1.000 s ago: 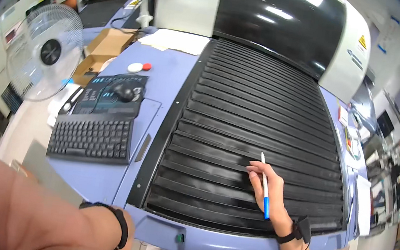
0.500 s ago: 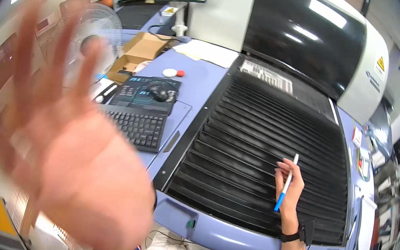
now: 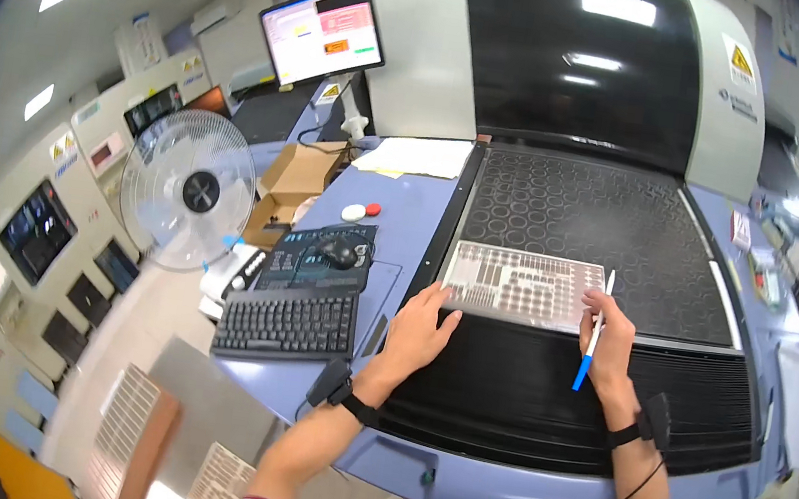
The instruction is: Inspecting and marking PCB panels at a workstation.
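Observation:
A thin flat panel (image 3: 528,285) with a pattern of pale pads and dark slots lies at the front edge of the black bed (image 3: 586,209), which is covered with ring shapes. My left hand (image 3: 421,331) is open, its fingertips at the panel's near left corner and the thumb spread away. At the panel's right end is my right hand (image 3: 612,340), closed round a white marker pen with a blue end (image 3: 590,350). The pen stands nearly upright, blue end towards me. Some of the right fingertips are by the panel's edge; whether they touch it is hard to tell.
Folded black bellows (image 3: 523,387) lie in front of the bed, and a dark-windowed machine (image 3: 574,71) stands behind. On the left are a keyboard (image 3: 287,324), mouse (image 3: 341,252), open cardboard box (image 3: 297,181), fan (image 3: 190,190) and monitor (image 3: 324,35). Cables run from both wrist straps.
The bed with the panel has come out towards me, and the bellows have folded up. My left hand has dropped from close before the camera to the panel. My right hand still holds the pen.

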Available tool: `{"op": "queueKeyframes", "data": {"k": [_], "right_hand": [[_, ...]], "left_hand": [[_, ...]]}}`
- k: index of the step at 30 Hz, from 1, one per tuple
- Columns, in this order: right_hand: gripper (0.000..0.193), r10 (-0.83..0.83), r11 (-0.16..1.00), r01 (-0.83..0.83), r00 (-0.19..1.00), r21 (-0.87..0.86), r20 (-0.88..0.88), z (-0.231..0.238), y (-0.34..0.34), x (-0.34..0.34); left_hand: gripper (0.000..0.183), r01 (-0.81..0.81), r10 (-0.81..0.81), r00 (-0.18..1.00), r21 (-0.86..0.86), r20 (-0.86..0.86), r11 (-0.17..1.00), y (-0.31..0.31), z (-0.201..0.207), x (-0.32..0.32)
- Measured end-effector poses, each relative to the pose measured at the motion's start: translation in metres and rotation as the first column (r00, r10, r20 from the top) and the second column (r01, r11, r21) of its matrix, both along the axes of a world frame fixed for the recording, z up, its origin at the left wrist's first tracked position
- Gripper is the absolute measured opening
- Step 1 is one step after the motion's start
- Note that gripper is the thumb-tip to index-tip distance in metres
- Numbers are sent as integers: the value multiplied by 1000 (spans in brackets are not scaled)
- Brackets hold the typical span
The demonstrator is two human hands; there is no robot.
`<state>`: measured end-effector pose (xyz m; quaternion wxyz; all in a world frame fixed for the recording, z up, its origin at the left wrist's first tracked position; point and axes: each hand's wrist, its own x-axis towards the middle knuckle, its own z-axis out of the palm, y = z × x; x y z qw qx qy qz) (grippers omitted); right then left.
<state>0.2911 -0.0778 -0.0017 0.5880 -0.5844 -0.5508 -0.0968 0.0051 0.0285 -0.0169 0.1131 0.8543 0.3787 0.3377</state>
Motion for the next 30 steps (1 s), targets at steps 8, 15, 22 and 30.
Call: {"op": "queueKeyframes", "data": {"k": [8, 15, 22, 30], "right_hand": [[25, 294, 790, -190, 952, -582, 88, -10, -1, -16], [31, 366, 781, -134, 889, -609, 274, 4, -5, -33], [26, 147, 941, -229, 940, -249, -309, 48, -14, -37], [26, 379, 878, -459, 487, 138, -787, 15, -25, -64]], "left_hand": [[55, -11, -4, 996, -173, -84, 985, -6, 14, 9], [62, 152, -10, 930, -359, 368, 921, -5, 23, -1], [64, 290, -292, 855, 71, 428, 954, -31, 39, -2], [34, 357, -385, 922, 287, 46, 889, -48, 30, 29]]}}
